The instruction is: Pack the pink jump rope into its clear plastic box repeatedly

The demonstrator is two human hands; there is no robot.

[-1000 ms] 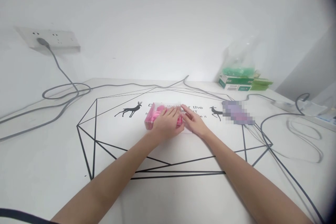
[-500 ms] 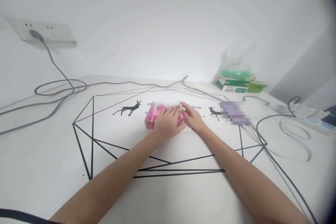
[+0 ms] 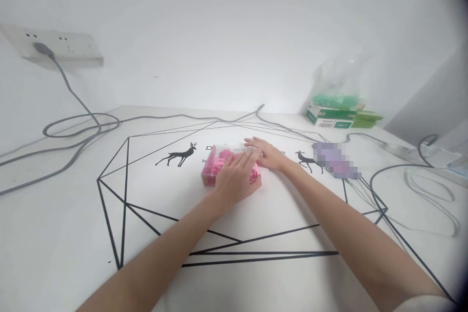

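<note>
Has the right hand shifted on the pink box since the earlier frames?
Yes. The right hand has slid away from the person along the clear box of pink pieces, fingertips now nearer the printed text; the left hand covers the box.

You are working in bright, even, diffuse light that washes the white wall (image 3: 226,24) and the table (image 3: 66,234) almost to one tone. Shadows are faint: a soft one lies under your left hand (image 3: 236,178), another beside your right forearm. The wide lens bends the picture at its edges, and a dark vignette closes the right corners. The plastic bag (image 3: 338,80) at the back looks hazy, the printed lettering is hard to read, and a pixelated patch (image 3: 336,160) hides one object.
</note>
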